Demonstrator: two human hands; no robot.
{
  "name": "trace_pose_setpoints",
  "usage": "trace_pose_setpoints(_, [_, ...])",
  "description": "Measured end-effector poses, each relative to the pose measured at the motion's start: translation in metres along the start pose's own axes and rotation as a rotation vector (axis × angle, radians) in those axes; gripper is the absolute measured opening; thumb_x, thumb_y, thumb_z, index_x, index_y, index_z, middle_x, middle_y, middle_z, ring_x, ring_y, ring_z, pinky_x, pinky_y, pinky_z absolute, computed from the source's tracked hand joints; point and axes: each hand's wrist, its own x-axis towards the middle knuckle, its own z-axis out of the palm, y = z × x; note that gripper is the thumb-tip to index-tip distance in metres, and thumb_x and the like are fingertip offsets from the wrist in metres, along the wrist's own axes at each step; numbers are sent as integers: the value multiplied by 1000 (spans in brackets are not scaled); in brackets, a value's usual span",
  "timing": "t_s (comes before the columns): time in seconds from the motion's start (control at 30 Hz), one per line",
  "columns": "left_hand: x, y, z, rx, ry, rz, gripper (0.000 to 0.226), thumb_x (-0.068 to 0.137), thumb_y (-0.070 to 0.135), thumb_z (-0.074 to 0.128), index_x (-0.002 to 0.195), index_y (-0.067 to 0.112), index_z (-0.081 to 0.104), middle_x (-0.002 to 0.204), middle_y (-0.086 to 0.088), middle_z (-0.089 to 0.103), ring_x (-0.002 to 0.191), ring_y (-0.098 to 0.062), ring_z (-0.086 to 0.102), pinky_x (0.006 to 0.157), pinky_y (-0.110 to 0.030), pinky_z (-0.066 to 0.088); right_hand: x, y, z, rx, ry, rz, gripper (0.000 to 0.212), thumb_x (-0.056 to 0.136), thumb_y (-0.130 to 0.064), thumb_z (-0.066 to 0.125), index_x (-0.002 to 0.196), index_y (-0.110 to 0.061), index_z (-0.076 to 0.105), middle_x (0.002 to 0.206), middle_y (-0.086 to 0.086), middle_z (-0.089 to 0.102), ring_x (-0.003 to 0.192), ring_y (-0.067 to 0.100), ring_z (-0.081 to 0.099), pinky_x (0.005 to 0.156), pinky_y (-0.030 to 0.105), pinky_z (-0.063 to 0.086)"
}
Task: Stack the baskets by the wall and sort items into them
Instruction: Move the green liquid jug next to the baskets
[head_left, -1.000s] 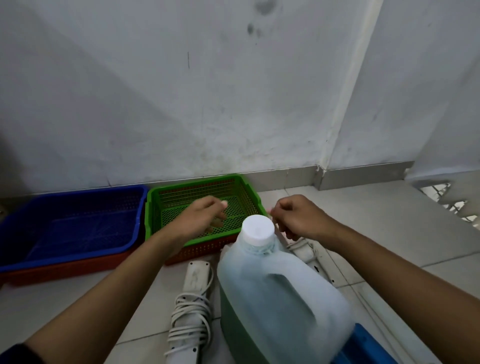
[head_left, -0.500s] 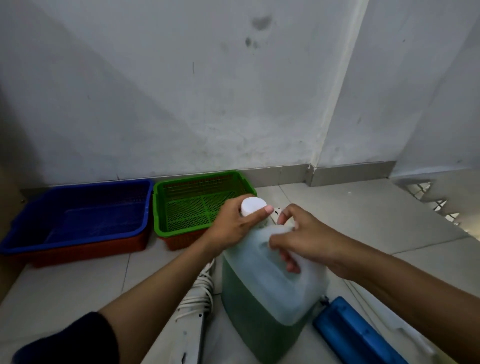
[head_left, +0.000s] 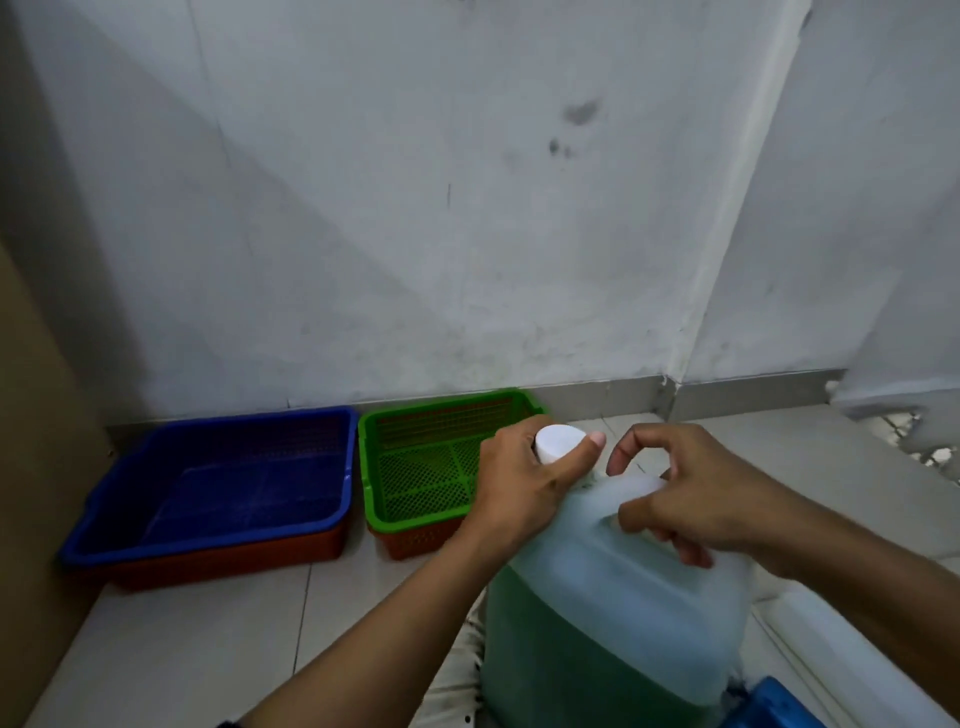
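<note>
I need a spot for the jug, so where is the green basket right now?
In the head view the green basket sits at centre by the wall, nested on an orange one, right of the blue basket, just beyond the left hand.

Two basket stacks (head_left: 218, 499) side by side against wall (head_left: 415, 208); jug (head_left: 613, 597) in front, rightward.

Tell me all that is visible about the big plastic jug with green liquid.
The jug is translucent whitish plastic, roughly half full of green liquid. It stands upright on the tiled floor, in front of the green basket. It has a white cap and a moulded handle on top. The left hand wraps around the cap; the right hand grips the handle.
</note>
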Motion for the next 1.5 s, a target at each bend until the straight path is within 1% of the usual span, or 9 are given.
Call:
trace_pose_setpoints(0.2, [89, 51, 2, 60, -93, 31, 37, 79, 50, 64, 81, 14, 73, 75, 0, 67, 73, -14, 61, 61, -25, 44, 39, -33, -72, 62, 83, -30, 27, 71, -1, 75, 92, -16, 65, 54, 10, 57, 34, 12, 43, 37, 23, 38])
trace_pose_setpoints(0.33, [162, 71, 23, 69, -34, 83, 39, 80, 52, 61, 78, 15, 73, 74, 1, 67, 71, -15, 60, 58, -24, 42, 91, -40, -127, 29, 150, -117, 27, 70, -2, 77, 92, -15, 68, 49, 8, 56, 32, 12, 42, 37, 22, 39])
trace_pose_setpoints(0.5, [232, 57, 74, 116, 87, 152, 41, 82, 51, 59, 97, 15, 70, 88, 4, 62, 81, -15, 58, 67, -22, 45, 173, -12, -164, -89, 263, -213, 29, 69, -8, 77, 91, -21, 65, 63, 9, 62, 30, 9, 45, 40, 23, 46])
trace_pose_setpoints(0.63, [265, 8, 124, 72, 159, 117, 31, 81, 47, 62, 93, 19, 64, 89, 6, 61, 77, -9, 56, 57, -3, 38, 246, 33, -164, -225, 338, -287, 32, 63, -17, 80, 90, -26, 67, 83, -3, 60, 51, 11, 57, 43, 22, 47])
trace_pose_setpoints(0.8, [299, -52, 176, 106, 171, 84, 25, 79, 42, 67, 88, 20, 61, 84, 6, 61, 72, -9, 55, 56, 5, 38, 327, 95, -146, -254, 367, -331, 35, 62, -23, 80, 95, -26, 68, 109, 0, 65, 86, 16, 57, 71, 27, 52])
trace_pose_setpoints(1.0, [338, -96, 192, 168, 259, 34, 26, 79, 39, 68, 87, 15, 69, 80, 3, 64, 75, -14, 59, 57, -6, 38, 391, 108, -142, -205, 307, -379, 29, 62, -24, 81, 88, -24, 68, 93, -6, 60, 82, 14, 59, 67, 27, 51])
trace_pose_setpoints(1.17, [357, -117, 186, 189, 293, -30, 34, 81, 45, 64, 95, 14, 69, 87, 3, 63, 80, -14, 57, 61, -15, 39, 421, 110, -128, -250, 414, -363, 29, 60, -38, 79, 84, -25, 71, 88, -4, 69, 79, 16, 62, 68, 29, 55])
trace_pose_setpoints(1.37, [363, -122, 189, 184, 304, 12, 34, 83, 44, 62, 94, 13, 69, 85, 6, 63, 75, -9, 55, 54, 3, 36, 428, 117, -125, -291, 522, -429, 32, 64, -38, 75, 91, -20, 75, 89, 1, 74, 77, 18, 65, 71, 33, 57])
trace_pose_setpoints(1.5, [358, -115, 188, 186, 225, -64, 42, 83, 48, 60, 105, 13, 63, 95, 3, 62, 89, -15, 57, 62, -11, 39, 429, 120, -127, -367, 512, -531, 37, 68, -38, 67, 97, -16, 75, 92, 6, 76, 78, 26, 67, 71, 39, 57])
